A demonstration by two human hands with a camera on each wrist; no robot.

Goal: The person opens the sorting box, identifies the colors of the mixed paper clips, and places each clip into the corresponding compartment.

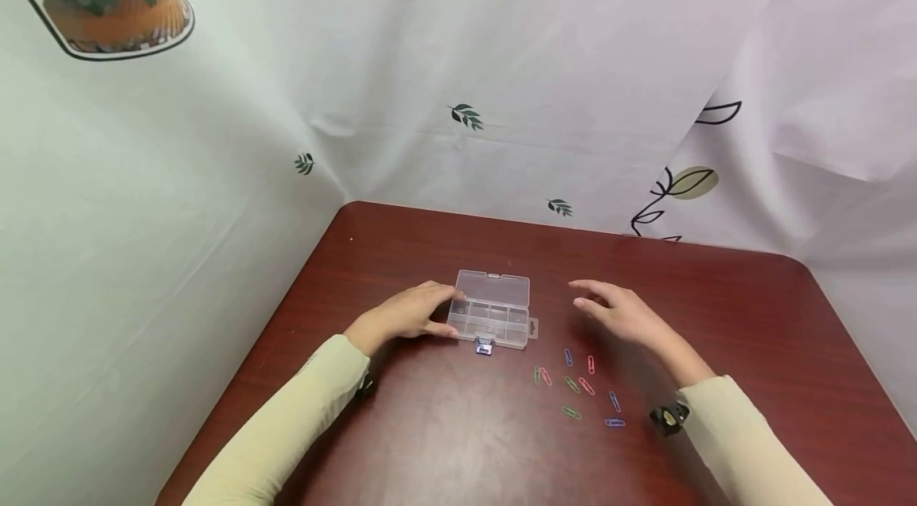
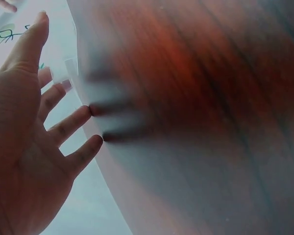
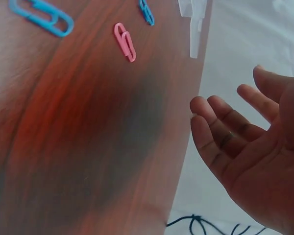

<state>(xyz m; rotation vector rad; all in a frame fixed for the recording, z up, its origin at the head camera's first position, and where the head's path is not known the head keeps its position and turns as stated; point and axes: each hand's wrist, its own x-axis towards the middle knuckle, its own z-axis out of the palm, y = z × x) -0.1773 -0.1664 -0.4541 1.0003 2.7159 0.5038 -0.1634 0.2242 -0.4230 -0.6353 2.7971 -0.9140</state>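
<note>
A clear plastic compartment box (image 1: 496, 313) lies on the table, its transparent lid (image 1: 494, 288) folded back toward the wall. My left hand (image 1: 404, 312) is at the box's left edge, thumb near the front corner and index finger by the hinge side. In the left wrist view, the fingers (image 2: 68, 125) are spread, with fingertips at the tabletop. Right of the box my right hand (image 1: 622, 315) hovers over the table, fingers loosely bent and holding nothing. Several paper clips, including a pink clip (image 3: 125, 42) and a blue clip (image 3: 41, 17), lie scattered in front of it.
A blue-and-silver latch (image 1: 484, 346) juts from the box's front, and a hang tab (image 1: 533, 328) from its right side. The dark red wooden table (image 1: 401, 426) meets a white printed cloth (image 1: 501, 164) at the back and left.
</note>
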